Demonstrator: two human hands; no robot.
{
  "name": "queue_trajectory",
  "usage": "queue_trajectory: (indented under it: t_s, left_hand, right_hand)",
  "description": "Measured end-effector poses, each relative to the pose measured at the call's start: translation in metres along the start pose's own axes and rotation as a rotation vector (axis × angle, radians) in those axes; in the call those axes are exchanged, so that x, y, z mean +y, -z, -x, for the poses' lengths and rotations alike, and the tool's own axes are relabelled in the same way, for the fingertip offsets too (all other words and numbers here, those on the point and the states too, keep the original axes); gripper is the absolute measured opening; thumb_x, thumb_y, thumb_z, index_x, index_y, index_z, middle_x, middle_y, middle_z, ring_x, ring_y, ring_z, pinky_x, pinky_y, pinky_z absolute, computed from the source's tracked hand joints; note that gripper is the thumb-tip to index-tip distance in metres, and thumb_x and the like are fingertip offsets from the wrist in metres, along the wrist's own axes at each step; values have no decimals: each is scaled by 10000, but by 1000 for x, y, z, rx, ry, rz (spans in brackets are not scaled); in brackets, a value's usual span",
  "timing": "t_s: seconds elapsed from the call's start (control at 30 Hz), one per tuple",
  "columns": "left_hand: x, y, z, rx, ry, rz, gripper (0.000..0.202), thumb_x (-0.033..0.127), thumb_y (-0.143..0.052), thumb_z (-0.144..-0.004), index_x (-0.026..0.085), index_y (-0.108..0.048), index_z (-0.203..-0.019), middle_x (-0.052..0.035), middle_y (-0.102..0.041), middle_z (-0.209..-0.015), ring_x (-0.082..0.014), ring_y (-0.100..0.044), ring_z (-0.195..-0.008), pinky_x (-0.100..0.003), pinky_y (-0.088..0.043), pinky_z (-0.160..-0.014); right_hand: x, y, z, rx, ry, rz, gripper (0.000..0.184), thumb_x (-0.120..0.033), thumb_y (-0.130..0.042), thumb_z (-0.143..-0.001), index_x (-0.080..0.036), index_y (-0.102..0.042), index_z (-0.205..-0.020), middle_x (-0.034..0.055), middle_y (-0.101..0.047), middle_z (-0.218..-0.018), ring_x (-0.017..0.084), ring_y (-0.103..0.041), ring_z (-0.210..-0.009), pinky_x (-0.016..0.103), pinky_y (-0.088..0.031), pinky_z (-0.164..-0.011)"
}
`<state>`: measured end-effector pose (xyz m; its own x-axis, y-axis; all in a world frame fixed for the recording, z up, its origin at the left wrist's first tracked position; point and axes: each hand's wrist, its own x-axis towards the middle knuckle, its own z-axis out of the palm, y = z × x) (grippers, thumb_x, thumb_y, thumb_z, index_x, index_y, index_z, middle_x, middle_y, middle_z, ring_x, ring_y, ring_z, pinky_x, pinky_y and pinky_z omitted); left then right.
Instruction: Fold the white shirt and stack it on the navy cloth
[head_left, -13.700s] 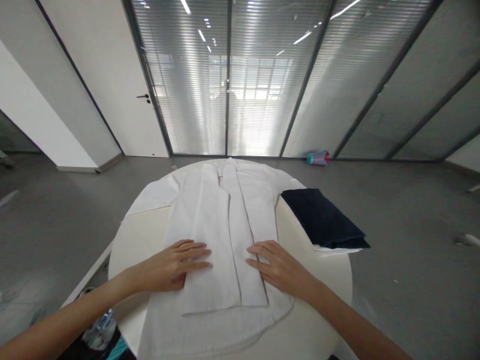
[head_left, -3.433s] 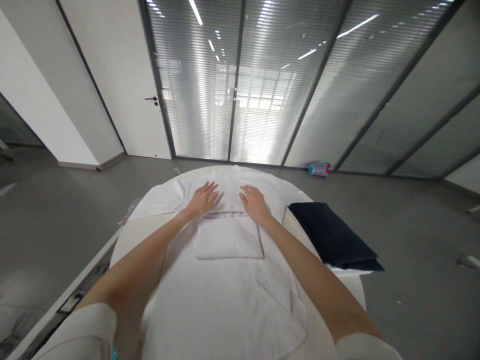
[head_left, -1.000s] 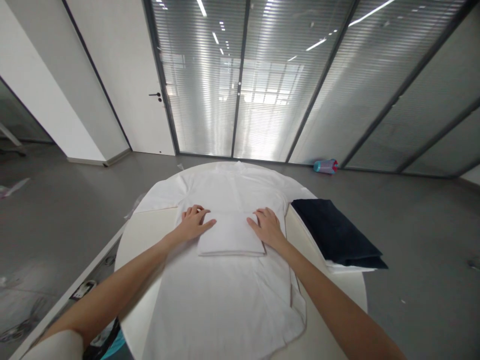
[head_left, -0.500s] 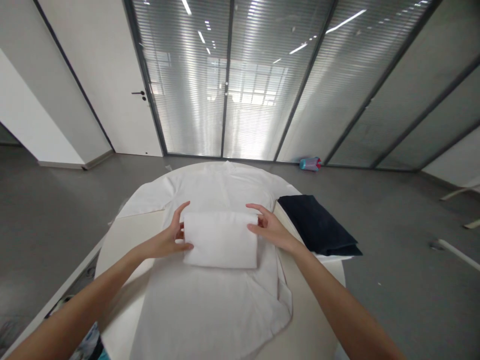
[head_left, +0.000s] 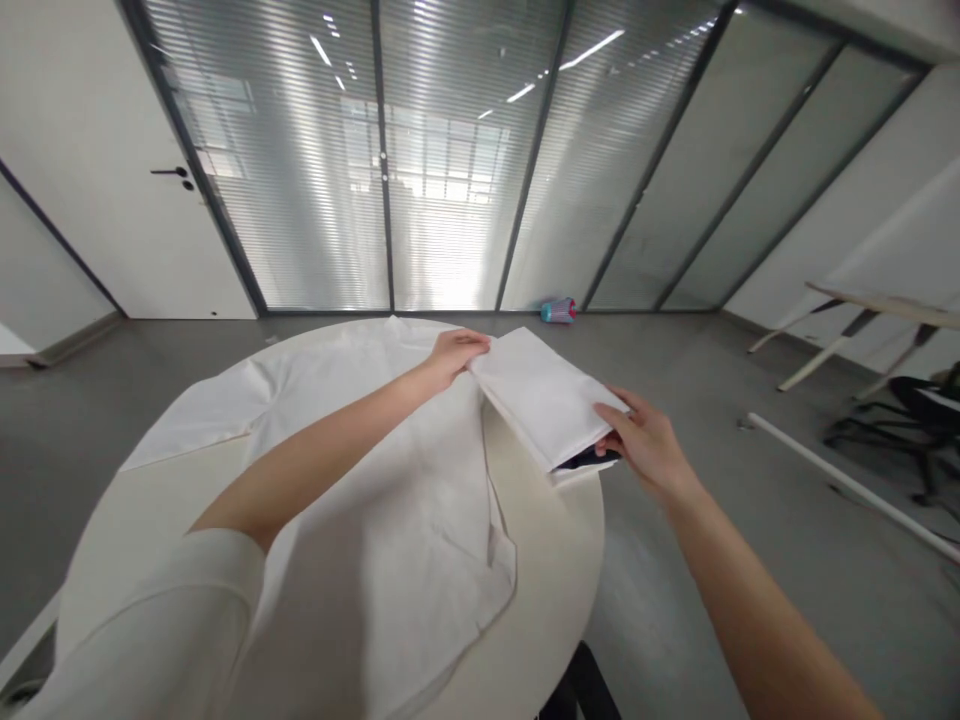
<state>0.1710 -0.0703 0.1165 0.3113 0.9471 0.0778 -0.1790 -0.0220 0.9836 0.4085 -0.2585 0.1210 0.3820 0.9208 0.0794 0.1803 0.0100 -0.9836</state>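
A folded white garment [head_left: 546, 388] lies at the table's right edge, on top of a dark navy folded cloth [head_left: 581, 459] that shows only as a strip at the near right corner. My left hand [head_left: 456, 357] pinches the folded garment's far left corner. At its right side, my right hand [head_left: 646, 440] grips the edge, thumb on top and fingers underneath. Another white shirt [head_left: 405, 500] is spread out flat to the left, its collar toward the far edge. My left forearm crosses over it.
The round cream table [head_left: 559, 545] bears the clothes. Beyond it stand a glass partition [head_left: 442, 180] and a white door [head_left: 90, 180]. A blue-and-pink package [head_left: 558, 311] sits on the floor by the glass. On the right are a wooden-topped table [head_left: 892, 303] and a black chair [head_left: 926, 400].
Both hands have carried the folded white garment from the spread shirt rightward onto the navy cloth, now mostly covered. The view has turned to the right.
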Motion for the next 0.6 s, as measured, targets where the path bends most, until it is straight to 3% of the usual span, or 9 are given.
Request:
queue_trajectory:
  t_s: [0.1, 0.2, 0.3, 0.4, 0.5, 0.6]
  left_hand:
    - [-9, -44, -42, -15, -72, -114, 208, 205, -758, -671, 129, -756, -865, -69, -726, -854, -140, -626, -713, -277, -495, -662]
    - [-36, -63, -61, -34, -77, -231, 106, 153, -745, -664, 125, -751, -767, -42, -697, -716, -125, -599, -643, -254, -486, -625]
    - [-71, -63, -63, -58, -41, -345, 53, 110, -759, -626, 130, -711, -626, -18, -646, -595, -130, -582, -590, -259, -491, -607]
    - [-88, -58, -61, -59, -57, -447, 55, 154, -735, -700, 139, -716, -651, -32, -672, -635, -161, -626, -649, -290, -529, -674]
    - [-78, -54, -57, -37, -172, -531, 114, 217, -658, -827, 152, -750, -811, -79, -744, -887, -218, -668, -937, -350, -525, -896]
    - [-55, -44, -43, -46, -308, -588, 186, 261, -593, -910, 166, -749, -943, -93, -730, -1117, -226, -599, -1167, -358, -432, -1067]
  right_hand:
    - [8, 21, -22, 145, 24, 77, 588, -461, -717, -725, -154, -618, -1217, -42, -586, -552, 158, -560, -443, 292, -516, -452]
    - [33, 25, -33, 140, -61, 455, 490, -442, -629, -800, -138, -655, -1184, 4, -609, -583, 203, -611, -520, 325, -518, -533]
    - [53, 19, -28, 96, -113, 951, 437, -446, -566, -872, -165, -678, -1187, 115, -704, -886, 273, -694, -840, 386, -533, -758]
    - [48, 12, -20, 217, 45, 1226, 466, -467, -535, -911, -185, -660, -1260, 174, -628, -1220, 340, -611, -1128, 466, -477, -935]
    - [26, -1, -29, 277, 267, 1213, 451, -419, -501, -938, -193, -645, -1301, 174, -586, -1306, 344, -564, -1197, 493, -453, -980]
    - [9, -25, -52, 168, 401, 1159, 456, -438, -399, -1001, -244, -615, -1353, 141, -556, -1413, 322, -541, -1263, 491, -453, -1016]
